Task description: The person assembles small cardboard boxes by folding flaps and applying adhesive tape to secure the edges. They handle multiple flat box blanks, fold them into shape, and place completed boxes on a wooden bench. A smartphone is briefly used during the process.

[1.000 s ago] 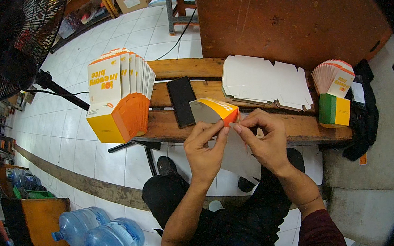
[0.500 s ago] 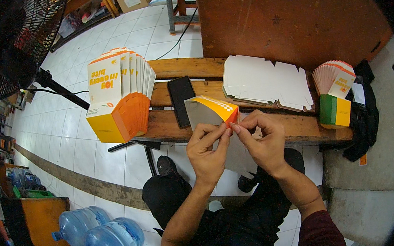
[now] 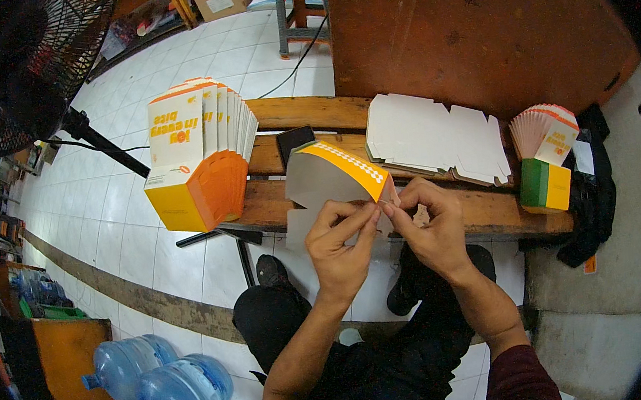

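Above my lap, both hands pinch one corner of a partly folded paperboard carton [image 3: 324, 178]. Its plain grey side faces me, and a yellow strip with white checks runs along its upper edge. My left hand [image 3: 342, 246] is closed on the corner with thumb and forefinger. Right against it, my right hand [image 3: 433, 229] pinches the same corner from the other side. The fingertips hide the fold itself. Behind the carton, a dark phone [image 3: 296, 142] lies partly covered on the wooden bench [image 3: 484, 211].
A fanned stack of nested cartons [image 3: 197, 158] stands at the bench's left. Flat white carton blanks [image 3: 434, 136] lie right of centre. A smaller carton stack [image 3: 545, 167] is at the right end. A fan [image 3: 31, 81] and blue water jugs [image 3: 173, 395] are at the left.
The carton has turned and tilted in my hands. More of its grey side and checked strip shows, its red corner shows less, and it covers more of the phone. Both hands keep their pinch.
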Demonstrator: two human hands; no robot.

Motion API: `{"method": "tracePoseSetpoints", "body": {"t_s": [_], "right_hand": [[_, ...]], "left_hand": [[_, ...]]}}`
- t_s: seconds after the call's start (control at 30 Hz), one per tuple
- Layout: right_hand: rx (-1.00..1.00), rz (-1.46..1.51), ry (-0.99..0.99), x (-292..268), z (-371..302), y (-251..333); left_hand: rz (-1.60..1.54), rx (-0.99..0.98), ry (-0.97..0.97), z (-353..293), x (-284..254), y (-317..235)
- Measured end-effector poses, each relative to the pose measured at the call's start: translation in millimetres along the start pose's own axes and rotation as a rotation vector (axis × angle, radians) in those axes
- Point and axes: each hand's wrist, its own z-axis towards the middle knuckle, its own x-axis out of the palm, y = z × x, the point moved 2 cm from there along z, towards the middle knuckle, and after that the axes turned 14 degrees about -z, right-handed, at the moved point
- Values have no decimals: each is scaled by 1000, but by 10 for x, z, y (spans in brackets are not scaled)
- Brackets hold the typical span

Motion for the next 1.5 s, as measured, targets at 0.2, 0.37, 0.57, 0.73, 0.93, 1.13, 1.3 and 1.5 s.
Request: {"method": "tracePoseSetpoints", "body": {"t_s": [0.2, 0.37, 0.57, 0.73, 0.93, 1.13, 1.3, 1.5], "right_hand": [[61, 47, 10, 19, -13, -31], [-3, -5, 18, 8, 4, -29], [1, -4, 116, -54, 33, 6], [-11, 46, 154, -56, 6, 16], [-47, 30, 105, -69, 18, 2], [-106, -55, -33, -6, -35, 81], [-193, -124, 14, 91, -128, 138], [224, 305, 152, -53, 58, -89]], "left_hand": [[12, 49, 27, 12, -5, -7], [26, -72, 71, 8, -33, -32], [-314, -326, 220, 105, -168, 75], [-345, -357, 229, 75, -191, 118], [-304, -341, 127, 79, -145, 128], [-192, -290, 92, 46, -76, 59], [-362, -265, -8, 13, -42, -8], [104, -16, 67, -83, -18, -150]]}}
